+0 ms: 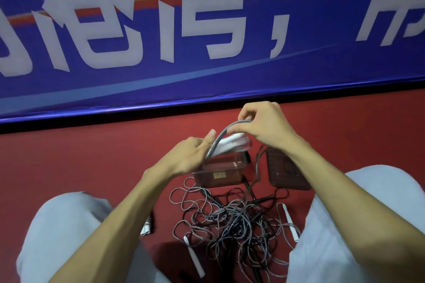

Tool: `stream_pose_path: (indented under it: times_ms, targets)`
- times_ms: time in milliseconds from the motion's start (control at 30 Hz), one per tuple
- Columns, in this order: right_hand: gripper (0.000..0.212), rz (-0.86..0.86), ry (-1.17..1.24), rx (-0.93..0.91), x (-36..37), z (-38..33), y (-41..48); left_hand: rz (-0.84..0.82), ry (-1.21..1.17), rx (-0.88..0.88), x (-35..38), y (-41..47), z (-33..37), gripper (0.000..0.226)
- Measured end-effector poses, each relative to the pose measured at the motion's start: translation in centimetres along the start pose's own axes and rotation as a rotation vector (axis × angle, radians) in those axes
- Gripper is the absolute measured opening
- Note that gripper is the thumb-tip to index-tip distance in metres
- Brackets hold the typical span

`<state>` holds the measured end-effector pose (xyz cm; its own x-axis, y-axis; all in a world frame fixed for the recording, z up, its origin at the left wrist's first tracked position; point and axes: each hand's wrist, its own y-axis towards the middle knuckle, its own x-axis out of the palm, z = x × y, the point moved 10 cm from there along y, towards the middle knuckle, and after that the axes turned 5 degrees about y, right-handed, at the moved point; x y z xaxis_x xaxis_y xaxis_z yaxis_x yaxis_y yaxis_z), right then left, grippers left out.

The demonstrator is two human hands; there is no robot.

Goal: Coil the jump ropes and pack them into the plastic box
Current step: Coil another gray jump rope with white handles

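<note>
A clear plastic box [220, 173] stands open on the red floor in front of me. Just above it I hold a coiled grey jump rope [222, 138] with white handles [232, 143]. My left hand [188, 156] grips the coil's lower left side. My right hand [264, 125] pinches the top of the loop. A tangled pile of grey and black jump ropes [232, 225] lies between my knees, with white handles [291, 221] and black handles [248, 187] sticking out.
The box's lid [285, 167] lies flat to the right of the box. More white handles [146, 227] lie by my left knee. A blue banner [207, 53] with white characters rises behind the box. My knees flank the pile.
</note>
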<state>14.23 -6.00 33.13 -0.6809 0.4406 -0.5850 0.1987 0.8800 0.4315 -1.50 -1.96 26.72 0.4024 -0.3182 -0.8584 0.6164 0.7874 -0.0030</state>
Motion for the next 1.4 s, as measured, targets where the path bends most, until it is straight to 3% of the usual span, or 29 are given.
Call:
stream_pose_path:
  times_ms: [133,300,433,533,667,867,1033,1100,1200,1333,1400]
  targets:
    - [0.035,-0.010,-0.005,0.084,0.4,1.1,0.2,-0.067,0.006,0.158,0.8,-0.7,1.7,0.084]
    - [0.020,-0.191,0.392,0.254,2.6,2.4,-0.4,-0.101,-0.159,0.244,0.9,-1.3,2.4,0.042]
    - [0.013,-0.262,0.750,0.446,3.9,3.6,-1.0,0.039,-0.251,0.206,-0.9,-1.0,1.6,0.026]
    - [0.028,-0.278,0.883,0.489,4.7,3.3,-1.2,0.175,-0.283,0.138,-2.7,-0.6,0.1,0.038]
    - [0.026,-0.344,0.980,0.555,6.3,2.5,-2.1,0.331,-0.412,0.046,-4.6,-0.4,-1.8,0.038]
    - [0.025,-0.680,0.711,0.466,9.7,-0.8,-4.6,0.515,-0.372,-0.087,-6.1,-1.1,-3.7,0.029]
    - [0.026,-0.916,0.079,0.180,10.5,-3.2,-6.6,0.549,-0.257,-0.147,-5.8,-0.8,-4.6,0.031]
    - [0.026,-0.869,-0.139,0.007,9.9,-3.8,-6.1,0.531,-0.199,-0.156,-5.7,-0.6,-4.8,0.042]
    - [0.009,-0.739,-0.209,-0.176,8.9,-5.0,-5.3,0.465,-0.084,-0.148,-4.8,0.1,-4.9,0.054]
    - [0.025,-0.644,-0.216,-0.262,8.5,-5.6,-4.8,0.283,0.054,-0.182,-2.5,1.1,-5.5,0.055]
    - [0.012,-0.575,-0.210,-0.249,7.9,-5.4,-4.1,0.162,0.201,-0.206,-1.2,1.2,-5.4,0.051]
